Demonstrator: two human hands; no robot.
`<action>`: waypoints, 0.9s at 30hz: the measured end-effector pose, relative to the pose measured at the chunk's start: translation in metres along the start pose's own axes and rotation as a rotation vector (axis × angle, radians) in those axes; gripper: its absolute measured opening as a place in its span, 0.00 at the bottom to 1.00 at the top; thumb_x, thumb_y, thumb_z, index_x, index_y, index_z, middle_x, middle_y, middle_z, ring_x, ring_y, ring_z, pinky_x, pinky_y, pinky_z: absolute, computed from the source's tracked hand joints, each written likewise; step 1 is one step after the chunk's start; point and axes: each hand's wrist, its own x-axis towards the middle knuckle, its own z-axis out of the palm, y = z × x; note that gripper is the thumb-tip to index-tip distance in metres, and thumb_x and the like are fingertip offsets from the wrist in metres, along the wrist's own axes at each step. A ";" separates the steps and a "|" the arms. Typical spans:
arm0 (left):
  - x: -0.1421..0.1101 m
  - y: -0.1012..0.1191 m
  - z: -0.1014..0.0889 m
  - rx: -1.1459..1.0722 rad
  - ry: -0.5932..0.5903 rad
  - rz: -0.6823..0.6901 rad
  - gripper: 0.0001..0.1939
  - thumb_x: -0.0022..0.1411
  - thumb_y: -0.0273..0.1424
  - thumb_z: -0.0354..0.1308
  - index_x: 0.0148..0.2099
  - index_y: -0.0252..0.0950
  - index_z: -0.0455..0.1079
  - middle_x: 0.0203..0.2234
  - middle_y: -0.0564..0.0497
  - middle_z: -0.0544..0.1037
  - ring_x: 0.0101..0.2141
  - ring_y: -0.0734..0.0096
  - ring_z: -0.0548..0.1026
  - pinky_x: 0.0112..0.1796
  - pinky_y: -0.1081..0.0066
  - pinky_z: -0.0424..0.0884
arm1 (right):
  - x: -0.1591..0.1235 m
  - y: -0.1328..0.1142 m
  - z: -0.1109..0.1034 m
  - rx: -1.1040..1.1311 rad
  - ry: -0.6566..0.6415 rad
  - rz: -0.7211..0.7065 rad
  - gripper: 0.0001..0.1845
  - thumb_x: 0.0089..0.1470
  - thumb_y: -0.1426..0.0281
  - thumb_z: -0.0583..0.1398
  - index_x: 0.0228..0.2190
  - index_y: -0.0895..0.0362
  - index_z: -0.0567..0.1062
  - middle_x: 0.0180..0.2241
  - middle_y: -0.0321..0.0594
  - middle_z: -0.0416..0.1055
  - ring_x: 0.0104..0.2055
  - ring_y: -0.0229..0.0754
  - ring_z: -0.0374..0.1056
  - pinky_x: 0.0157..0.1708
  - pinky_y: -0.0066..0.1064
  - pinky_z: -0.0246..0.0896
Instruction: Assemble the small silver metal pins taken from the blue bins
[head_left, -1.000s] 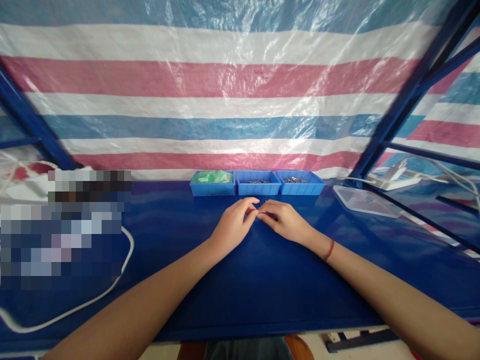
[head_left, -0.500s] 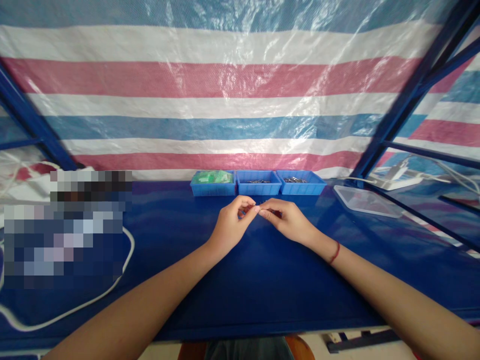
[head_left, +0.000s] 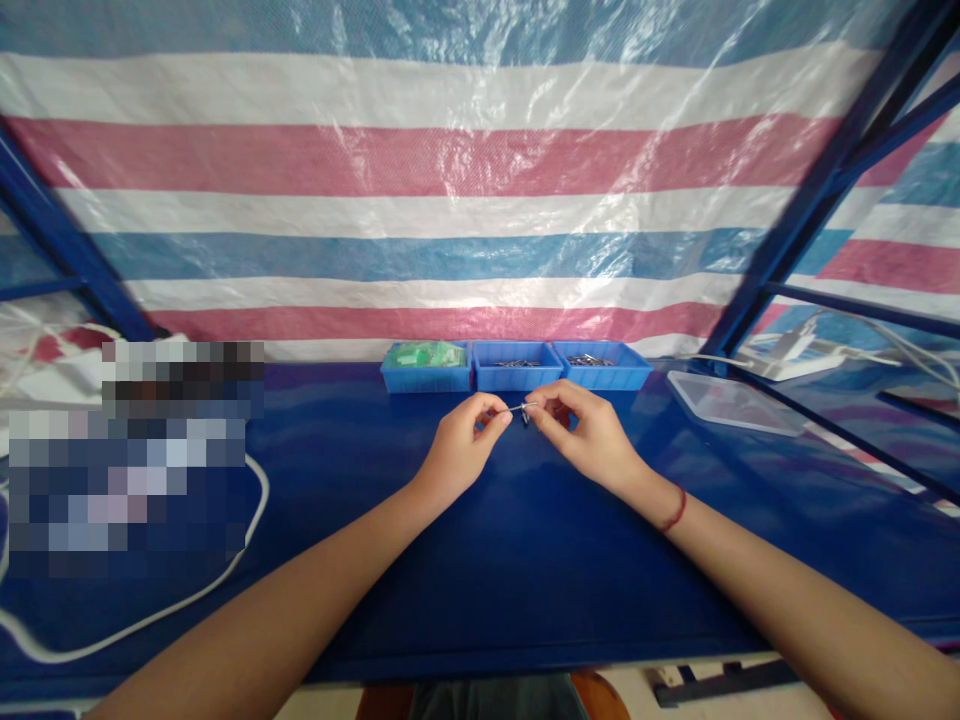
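Note:
My left hand and my right hand meet just above the blue table, a little in front of three blue bins. Both hands are pinched. Between their fingertips runs a thin silvery metal pin, the left hand at one end, the right hand at the other. A small dark piece hangs at the right-hand end; I cannot make out what it is. A red cord circles my right wrist.
At the back stand a blue bin of green packets and two blue bins of small metal parts. A clear plastic lid lies to the right. A white cable loops over the left side. Blue frame posts flank the table.
Both hands have lifted slightly and drawn a little apart, so the thin metal pin now shows between the fingertips. The right hand's fingers have turned more upright.

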 end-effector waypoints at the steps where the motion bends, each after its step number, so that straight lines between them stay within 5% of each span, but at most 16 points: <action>1: 0.000 -0.001 0.000 0.004 -0.015 0.004 0.05 0.60 0.32 0.53 0.35 0.37 0.67 0.30 0.54 0.75 0.32 0.74 0.72 0.32 0.75 0.66 | 0.000 -0.002 -0.001 -0.006 -0.001 -0.029 0.06 0.54 0.69 0.57 0.32 0.58 0.72 0.28 0.38 0.70 0.27 0.35 0.63 0.27 0.27 0.58; 7: 0.000 -0.004 0.002 0.000 -0.045 0.004 0.05 0.59 0.32 0.53 0.35 0.37 0.68 0.31 0.53 0.75 0.33 0.73 0.73 0.32 0.75 0.67 | -0.001 -0.012 -0.003 -0.045 -0.023 -0.108 0.05 0.55 0.69 0.56 0.31 0.58 0.72 0.27 0.38 0.68 0.28 0.35 0.63 0.27 0.26 0.58; 13: 0.004 -0.005 0.001 0.056 0.017 -0.003 0.08 0.60 0.34 0.52 0.41 0.37 0.68 0.33 0.52 0.76 0.34 0.71 0.74 0.34 0.73 0.68 | 0.006 0.006 -0.004 0.010 -0.090 0.144 0.11 0.53 0.64 0.56 0.26 0.58 0.72 0.23 0.36 0.69 0.25 0.36 0.63 0.26 0.27 0.58; 16: 0.007 -0.009 0.000 0.192 0.025 0.028 0.13 0.61 0.32 0.52 0.48 0.38 0.65 0.34 0.51 0.76 0.35 0.71 0.74 0.38 0.69 0.68 | 0.015 0.036 -0.010 0.035 0.084 0.334 0.16 0.50 0.59 0.56 0.26 0.59 0.73 0.24 0.39 0.70 0.25 0.37 0.64 0.26 0.29 0.58; 20: 0.007 -0.012 -0.001 0.538 -0.109 0.054 0.14 0.61 0.33 0.51 0.49 0.43 0.68 0.41 0.49 0.75 0.43 0.62 0.70 0.44 0.61 0.65 | 0.026 0.082 -0.027 -0.135 0.442 0.537 0.17 0.47 0.58 0.57 0.27 0.61 0.75 0.27 0.45 0.74 0.29 0.43 0.68 0.30 0.33 0.60; 23: 0.005 -0.011 0.000 0.700 -0.223 0.059 0.15 0.62 0.38 0.49 0.50 0.48 0.69 0.47 0.50 0.72 0.47 0.57 0.67 0.43 0.56 0.64 | 0.027 0.106 -0.037 -0.155 0.495 0.620 0.19 0.45 0.58 0.58 0.30 0.61 0.75 0.26 0.45 0.74 0.29 0.44 0.69 0.30 0.33 0.61; 27: 0.007 -0.012 -0.001 0.707 -0.262 0.087 0.15 0.64 0.35 0.47 0.45 0.43 0.73 0.46 0.51 0.74 0.45 0.59 0.68 0.43 0.59 0.64 | 0.024 0.110 -0.035 -0.079 0.471 0.612 0.18 0.48 0.60 0.56 0.33 0.61 0.75 0.24 0.43 0.73 0.26 0.42 0.68 0.27 0.32 0.62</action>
